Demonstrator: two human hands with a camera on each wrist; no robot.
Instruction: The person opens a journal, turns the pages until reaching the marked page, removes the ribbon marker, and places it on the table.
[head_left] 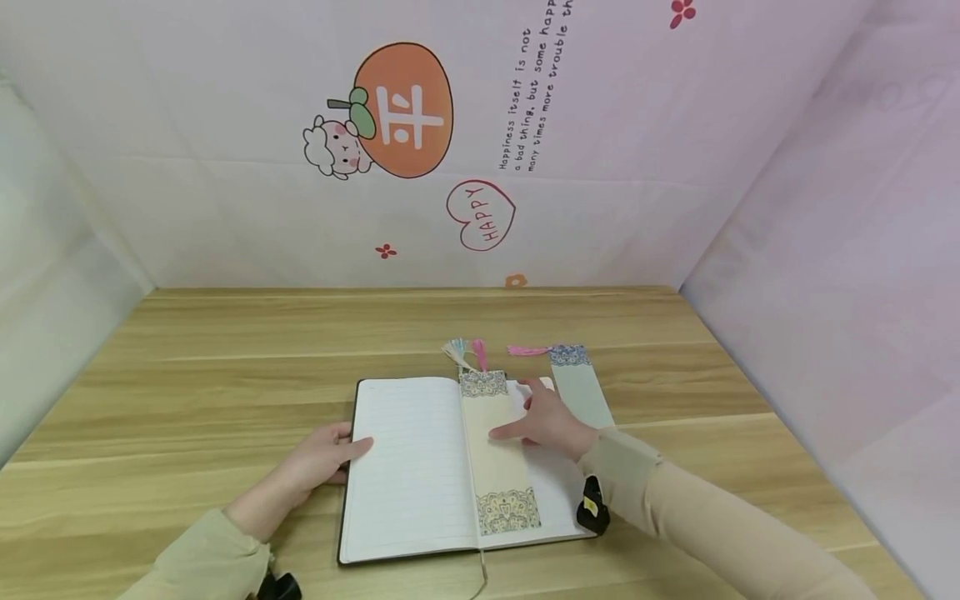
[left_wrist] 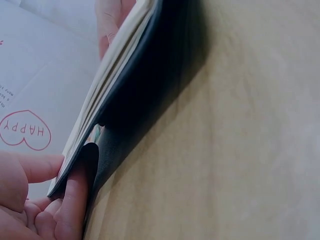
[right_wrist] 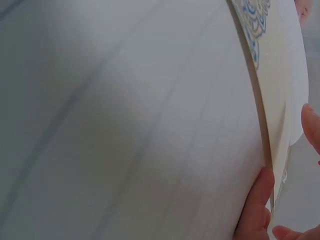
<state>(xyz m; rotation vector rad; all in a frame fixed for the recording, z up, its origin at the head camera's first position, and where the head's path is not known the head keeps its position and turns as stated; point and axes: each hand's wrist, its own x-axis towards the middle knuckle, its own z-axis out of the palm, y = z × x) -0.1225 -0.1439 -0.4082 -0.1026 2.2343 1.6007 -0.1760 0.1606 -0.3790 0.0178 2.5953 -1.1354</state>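
An open notebook (head_left: 412,475) with lined white pages and a dark cover lies on the table. My left hand (head_left: 322,454) grips its left edge, thumb on the page and fingers under the cover; the left wrist view shows that cover (left_wrist: 145,85) raised off the table. A cream bookmark (head_left: 491,450) with patterned ends lies along the gutter on the right page. Over that page, my right hand (head_left: 551,417) has thumb and forefinger spread; in the right wrist view one fingertip (right_wrist: 266,175) touches the bookmark's edge.
Right of the notebook lies a pale green bookmark (head_left: 581,387) with a pink tassel (head_left: 528,350), partly hidden by my right arm. White-blue (head_left: 456,352) and pink tassels stick out above the notebook. A ribbon (head_left: 482,575) hangs below it. Printed cloth walls (head_left: 600,225) surround the table.
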